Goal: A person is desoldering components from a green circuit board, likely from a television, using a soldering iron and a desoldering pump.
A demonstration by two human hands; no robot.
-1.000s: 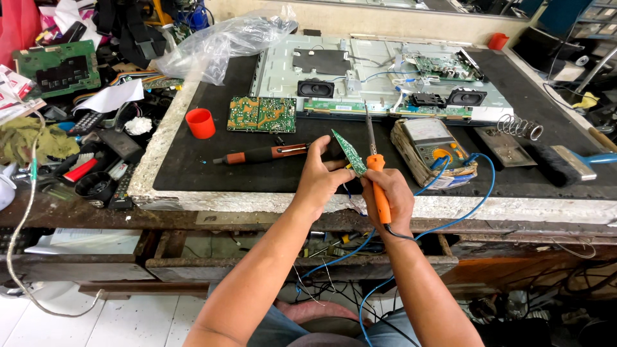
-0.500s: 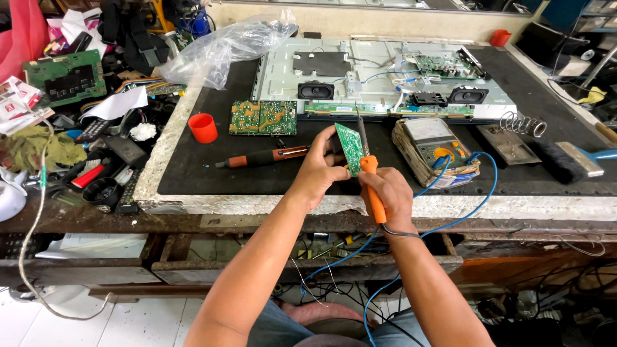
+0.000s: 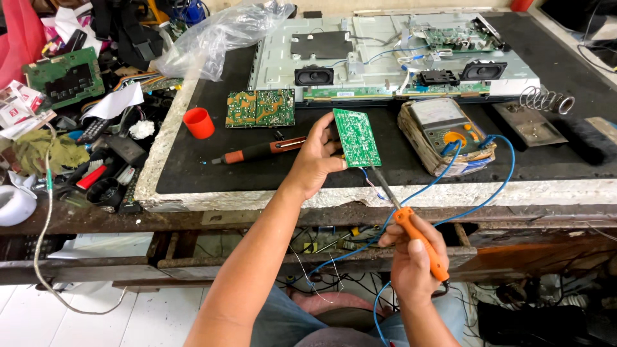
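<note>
Solder-side up, small green circuit board [image 3: 357, 136] sits tilted in the left hand [image 3: 316, 159] — pinched at its edge above the bench [image 3: 257, 186]. Right hand [image 3: 411, 257] grips the orange soldering iron [image 3: 418, 238], tip just below the board — best brought in steadily, board braced.

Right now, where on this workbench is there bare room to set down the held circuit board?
Bare black mat lies below the orange cup and screwdriver, and between the multimeter and spring stand. The left side is heaped with clutter.
</note>
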